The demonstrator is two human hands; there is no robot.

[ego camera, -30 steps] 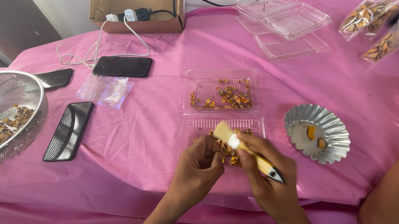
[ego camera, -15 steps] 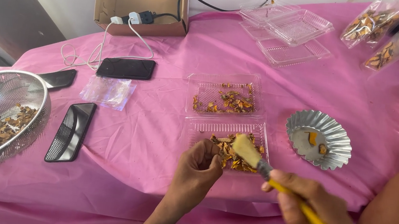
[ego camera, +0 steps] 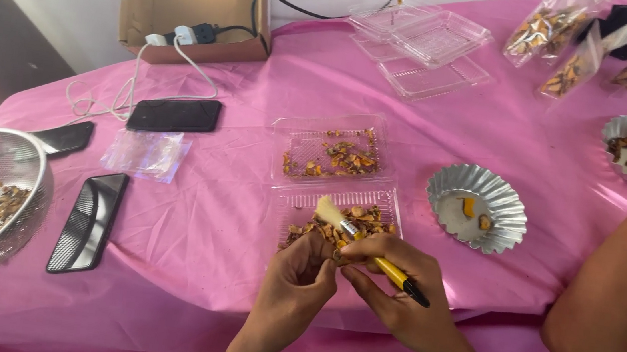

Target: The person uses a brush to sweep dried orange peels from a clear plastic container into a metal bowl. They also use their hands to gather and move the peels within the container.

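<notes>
Brush work over the tray, w/ spill risk.
Right hand (ego camera: 394, 296) pinched the brush (ego camera: 358, 238); left hand (ego camera: 300, 279) pinched a small piece, which looked apt to slip; bristles might have flicked bits off the clear tray (ego camera: 390, 206).

Person, own body in view: left hand (ego camera: 298, 277) and right hand (ego camera: 393, 291), both bare, no gloves, rings, watch or bracelets visible, forearms uncovered with no sleeve reaching into frame, nails short and unpainted.

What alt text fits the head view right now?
Right hand holds a yellow-handled brush over an open clear clamshell container of orange-brown dried pieces on a pink tablecloth, the left hand beside it. Another person's arm is at right.
</notes>
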